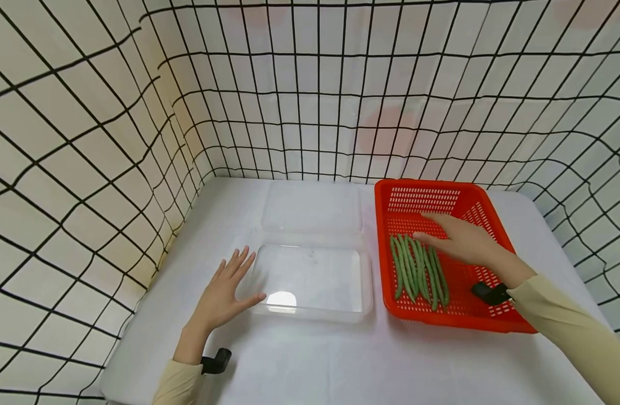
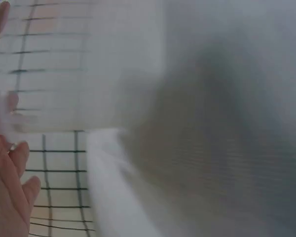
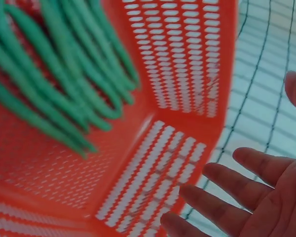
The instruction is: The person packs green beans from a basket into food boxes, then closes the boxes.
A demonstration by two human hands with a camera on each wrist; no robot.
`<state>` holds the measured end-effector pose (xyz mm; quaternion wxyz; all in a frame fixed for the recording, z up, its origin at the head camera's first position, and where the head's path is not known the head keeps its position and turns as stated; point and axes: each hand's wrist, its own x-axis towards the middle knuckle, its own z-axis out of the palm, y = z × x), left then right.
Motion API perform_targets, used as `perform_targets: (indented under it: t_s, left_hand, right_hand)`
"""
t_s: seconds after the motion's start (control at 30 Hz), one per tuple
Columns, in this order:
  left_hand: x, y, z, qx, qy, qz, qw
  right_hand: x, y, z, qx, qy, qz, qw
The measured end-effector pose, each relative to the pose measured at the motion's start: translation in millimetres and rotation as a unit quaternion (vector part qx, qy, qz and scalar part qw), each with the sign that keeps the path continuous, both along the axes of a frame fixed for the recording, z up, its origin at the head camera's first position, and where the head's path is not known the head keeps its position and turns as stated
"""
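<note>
Several green beans [image 1: 418, 270] lie side by side in a red plastic basket [image 1: 472, 320], on its left part. Over the basket is my right hand [image 1: 464, 239], fingers extended and holding nothing, its fingertips near the top ends of the beans. In the right wrist view the beans [image 3: 59, 69] fill the upper left, apart from the hand [image 3: 251, 197]. A clear plastic container [image 1: 310, 281] with its lid folded back stands left of the basket. My left hand [image 1: 224, 298], fingers spread, is at the container's left side and holds nothing.
A white-covered table [image 1: 300, 360] carries both containers. The transparent lid [image 1: 312, 208] lies flat behind the clear container. Black wire mesh [image 1: 320, 101] rises along the back and both sides. A black wrist device [image 1: 216, 361] is on the left wrist, and another [image 1: 489, 293] on the right.
</note>
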<state>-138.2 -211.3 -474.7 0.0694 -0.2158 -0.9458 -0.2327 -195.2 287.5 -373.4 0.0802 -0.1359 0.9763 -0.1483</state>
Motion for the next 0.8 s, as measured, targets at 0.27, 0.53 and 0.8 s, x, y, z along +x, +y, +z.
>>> perform_targets:
  t_s: [0.27,0.53,0.8]
  left_hand:
    - [4.1,-1.0,-20.9,0.114,-0.055,0.003,0.9919]
    - [2.4,0.3,-25.0,0.147,-0.049,-0.011,0.9878]
    - [1.0,0.6,-26.9,0.152,-0.051,-0.011,0.9870]
  right_hand:
    - [-8.4,29,-20.2,0.004,-0.051,0.009,0.9986]
    - [-20.2,48,-51.1,0.019,-0.154,0.020,0.9877]
    - [-18.1,50,-74.0,-0.017,-0.195,0.027,0.9803]
